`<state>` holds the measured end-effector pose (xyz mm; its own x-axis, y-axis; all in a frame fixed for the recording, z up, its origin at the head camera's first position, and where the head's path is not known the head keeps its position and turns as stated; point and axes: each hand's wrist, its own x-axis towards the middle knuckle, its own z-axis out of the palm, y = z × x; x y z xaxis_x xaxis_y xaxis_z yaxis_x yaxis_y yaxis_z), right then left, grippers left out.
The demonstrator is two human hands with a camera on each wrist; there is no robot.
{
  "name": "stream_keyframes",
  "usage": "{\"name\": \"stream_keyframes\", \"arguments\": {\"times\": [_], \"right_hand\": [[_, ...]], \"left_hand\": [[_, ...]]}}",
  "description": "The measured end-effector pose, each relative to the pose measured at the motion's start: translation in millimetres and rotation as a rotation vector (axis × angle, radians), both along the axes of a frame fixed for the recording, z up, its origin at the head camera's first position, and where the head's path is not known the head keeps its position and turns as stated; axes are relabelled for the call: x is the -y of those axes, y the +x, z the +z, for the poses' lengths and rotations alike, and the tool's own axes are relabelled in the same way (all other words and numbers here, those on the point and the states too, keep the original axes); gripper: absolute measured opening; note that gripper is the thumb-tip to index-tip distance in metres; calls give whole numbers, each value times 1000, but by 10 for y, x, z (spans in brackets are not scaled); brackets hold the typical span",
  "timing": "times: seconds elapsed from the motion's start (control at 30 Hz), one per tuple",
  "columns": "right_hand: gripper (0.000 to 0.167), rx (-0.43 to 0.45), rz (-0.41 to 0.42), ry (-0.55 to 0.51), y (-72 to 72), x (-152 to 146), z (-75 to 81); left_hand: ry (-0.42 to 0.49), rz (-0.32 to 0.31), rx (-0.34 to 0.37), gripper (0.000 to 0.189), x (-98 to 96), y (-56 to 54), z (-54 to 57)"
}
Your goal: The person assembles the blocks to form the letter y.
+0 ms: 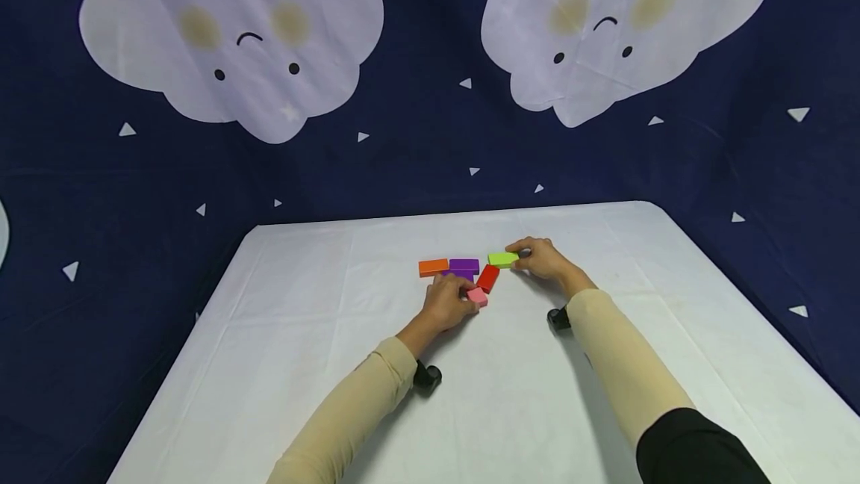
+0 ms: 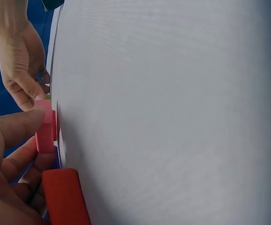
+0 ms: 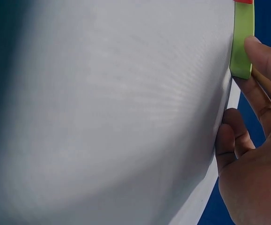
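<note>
Left hand (image 1: 446, 303): pinching the pink block (image 1: 478, 298) between thumb and fingers.
Right hand (image 1: 543, 258): pinching the green block (image 1: 502, 260) by its right end, thumb on the near side, a finger on the opposite side.
Pink block: at the near end of the red block (image 1: 488, 278); cannot tell whether resting on the white table (image 1: 302, 320) or slightly lifted.
Green block: beyond the red block's far end, just beside it.
Other blocks: orange block (image 1: 433, 267) just beside the rear purple block (image 1: 464, 265), to its left; front purple block (image 1: 460, 274) just in front of the rear one, partly behind the left hand.
Handling: probably light and stiff, wood or hard plastic by the look; smooth-faced, so perhaps a little slippery; unlikely to break, easy to knock askew.
Where to hold: best by two opposite long sides, near the free end, fingertips clear of neighbouring blocks.
Block count, head view: six in sight; one orange, two purple, one red, one pink, one green.
Orange-red block (image 2: 66, 197): in the left wrist view, close to the left hand; cannot tell whether the orange block again or a seventh.
Clouds on the backdrop (image 1: 416, 95): two large ones.
</note>
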<state>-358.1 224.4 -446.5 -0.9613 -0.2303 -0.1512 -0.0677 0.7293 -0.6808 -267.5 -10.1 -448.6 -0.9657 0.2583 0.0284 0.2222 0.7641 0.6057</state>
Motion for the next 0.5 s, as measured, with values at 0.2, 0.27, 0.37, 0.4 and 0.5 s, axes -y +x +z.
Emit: {"name": "stream_keyframes", "arguments": {"times": [0.2, 0.27, 0.37, 0.4, 0.5], "right_hand": [[41, -12, 4, -4, -4, -3, -7], [40, -20, 8, 0, -1, -3, -4], [39, -30, 10, 7, 9, -2, 10], [39, -33, 12, 10, 14, -2, 17], [39, -48, 20, 18, 26, -6, 43]], "left_hand": [[78, 9, -6, 33, 21, 10, 3], [94, 16, -5, 33, 24, 13, 6], [117, 30, -7, 32, 25, 16, 13], [126, 35, -9, 32, 25, 17, 16], [161, 50, 10, 32, 29, 28, 32]]}}
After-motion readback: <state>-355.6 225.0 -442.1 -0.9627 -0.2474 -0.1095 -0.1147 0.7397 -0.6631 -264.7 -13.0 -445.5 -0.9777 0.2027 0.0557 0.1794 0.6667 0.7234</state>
